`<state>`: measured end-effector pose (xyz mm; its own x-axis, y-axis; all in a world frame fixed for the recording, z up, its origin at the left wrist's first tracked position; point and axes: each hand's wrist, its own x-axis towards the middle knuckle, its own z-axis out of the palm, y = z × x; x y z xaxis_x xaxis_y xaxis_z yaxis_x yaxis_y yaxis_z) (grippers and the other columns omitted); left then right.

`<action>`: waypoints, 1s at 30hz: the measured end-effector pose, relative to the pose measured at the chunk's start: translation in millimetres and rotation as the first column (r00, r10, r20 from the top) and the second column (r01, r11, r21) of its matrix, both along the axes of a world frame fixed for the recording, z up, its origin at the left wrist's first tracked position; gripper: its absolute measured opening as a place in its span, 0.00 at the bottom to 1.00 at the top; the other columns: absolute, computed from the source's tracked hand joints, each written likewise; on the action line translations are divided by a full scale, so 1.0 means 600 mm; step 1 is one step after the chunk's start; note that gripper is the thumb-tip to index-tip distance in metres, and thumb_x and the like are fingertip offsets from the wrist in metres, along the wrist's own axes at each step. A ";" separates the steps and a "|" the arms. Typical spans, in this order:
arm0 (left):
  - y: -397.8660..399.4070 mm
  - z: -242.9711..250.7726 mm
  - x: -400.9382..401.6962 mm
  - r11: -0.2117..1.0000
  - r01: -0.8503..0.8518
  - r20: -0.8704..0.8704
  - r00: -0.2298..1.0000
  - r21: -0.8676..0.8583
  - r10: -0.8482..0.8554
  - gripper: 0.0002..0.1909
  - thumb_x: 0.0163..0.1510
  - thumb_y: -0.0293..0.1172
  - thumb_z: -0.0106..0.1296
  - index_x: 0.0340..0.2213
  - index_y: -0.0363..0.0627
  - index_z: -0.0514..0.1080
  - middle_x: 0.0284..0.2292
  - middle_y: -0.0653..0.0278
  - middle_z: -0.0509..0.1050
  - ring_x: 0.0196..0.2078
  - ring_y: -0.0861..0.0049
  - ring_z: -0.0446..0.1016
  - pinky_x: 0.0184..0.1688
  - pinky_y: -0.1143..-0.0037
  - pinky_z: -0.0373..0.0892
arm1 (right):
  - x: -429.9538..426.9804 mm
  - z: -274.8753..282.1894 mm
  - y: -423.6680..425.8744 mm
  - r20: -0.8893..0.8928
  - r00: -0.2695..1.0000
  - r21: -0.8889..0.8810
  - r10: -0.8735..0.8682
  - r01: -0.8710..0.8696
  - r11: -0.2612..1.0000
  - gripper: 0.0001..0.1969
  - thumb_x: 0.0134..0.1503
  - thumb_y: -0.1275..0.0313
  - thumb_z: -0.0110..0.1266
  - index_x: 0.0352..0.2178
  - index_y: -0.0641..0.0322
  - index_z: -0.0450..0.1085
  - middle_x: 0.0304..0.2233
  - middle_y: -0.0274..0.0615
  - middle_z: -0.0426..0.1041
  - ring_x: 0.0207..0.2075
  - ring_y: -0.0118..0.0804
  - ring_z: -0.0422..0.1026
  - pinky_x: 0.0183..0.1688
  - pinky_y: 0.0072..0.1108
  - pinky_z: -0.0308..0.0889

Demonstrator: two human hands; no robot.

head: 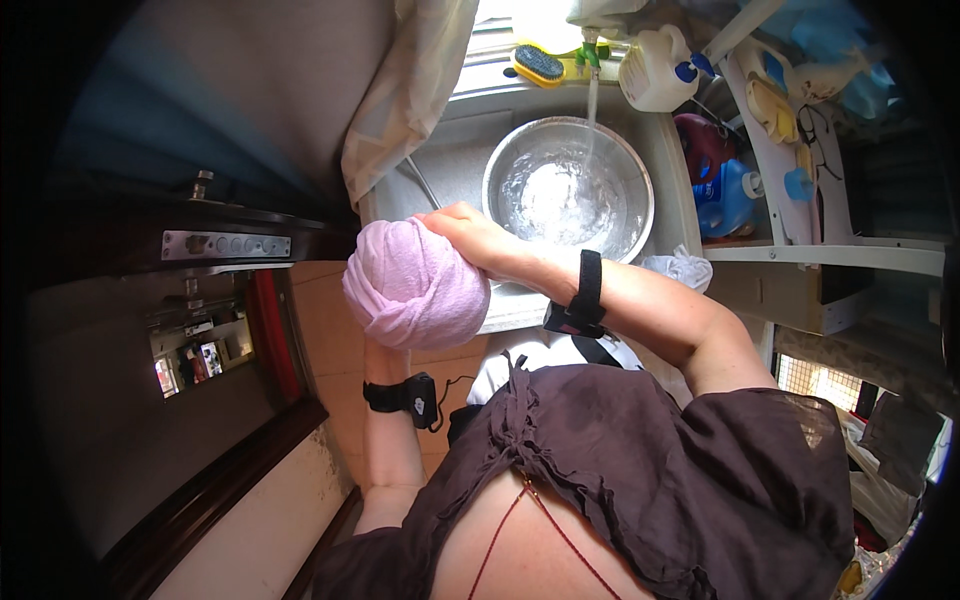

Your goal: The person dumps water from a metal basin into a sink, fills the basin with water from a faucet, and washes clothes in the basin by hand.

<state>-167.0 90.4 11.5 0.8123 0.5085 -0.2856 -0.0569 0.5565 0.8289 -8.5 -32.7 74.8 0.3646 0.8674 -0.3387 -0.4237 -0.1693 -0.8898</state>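
A pink terry towel point(420, 289), wound into a round bundle, is in front of me, left of the steel basin. My right hand point(474, 238) grips the bundle's upper right side, its fingertips curled out of sight behind the cloth. From below, my left forearm point(390, 442) reaches up to the towel, which hides the left hand itself. Water runs from a green-handled tap point(591, 54) into the round stainless-steel basin point(491, 184), where the surface ripples. The basin stands in a grey sink point(457, 142).
A yellow scrubbing brush point(538, 66) lies by the window. A white jug point(652, 71) and blue detergent bottle point(724, 199) stand right of the sink, beside a white shelf frame point(825, 256). A curtain point(397, 112) hangs left; below it is a door edge with lock plate point(226, 245).
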 end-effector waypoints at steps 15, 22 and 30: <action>0.009 -0.012 -0.003 0.985 0.038 -0.048 0.998 0.167 -0.030 0.36 0.57 0.58 0.36 0.58 0.49 0.48 0.56 0.59 0.57 0.57 0.69 0.58 0.58 0.67 0.57 | 0.002 -0.014 0.014 -0.239 0.953 -0.107 -0.186 0.164 0.981 0.18 0.59 0.63 0.44 0.37 0.73 0.70 0.33 0.45 0.73 0.33 0.30 0.72 0.35 0.23 0.67; -0.007 0.082 0.023 0.992 0.012 0.154 0.988 0.122 -0.031 0.46 0.49 0.69 0.36 0.59 0.49 0.48 0.58 0.59 0.54 0.59 0.68 0.56 0.58 0.68 0.56 | 0.005 -0.034 0.016 -0.351 0.901 -0.125 -0.256 0.225 0.966 0.19 0.57 0.63 0.47 0.39 0.72 0.69 0.36 0.46 0.72 0.36 0.33 0.72 0.38 0.24 0.68; 0.007 0.044 0.015 0.991 -0.094 -0.131 0.988 -0.091 0.082 0.40 0.52 0.66 0.36 0.55 0.47 0.56 0.55 0.59 0.60 0.56 0.67 0.61 0.58 0.70 0.57 | 0.023 0.008 0.033 -0.165 0.983 -0.092 -0.076 0.061 0.994 0.30 0.54 0.52 0.49 0.46 0.70 0.64 0.44 0.51 0.68 0.44 0.40 0.69 0.43 0.29 0.66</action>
<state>-157.7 94.3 37.8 0.7197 0.5415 -0.4344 -0.0071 0.6314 0.7754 5.1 -12.7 79.6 0.3539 0.8071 -0.4726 -0.5792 -0.2077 -0.7883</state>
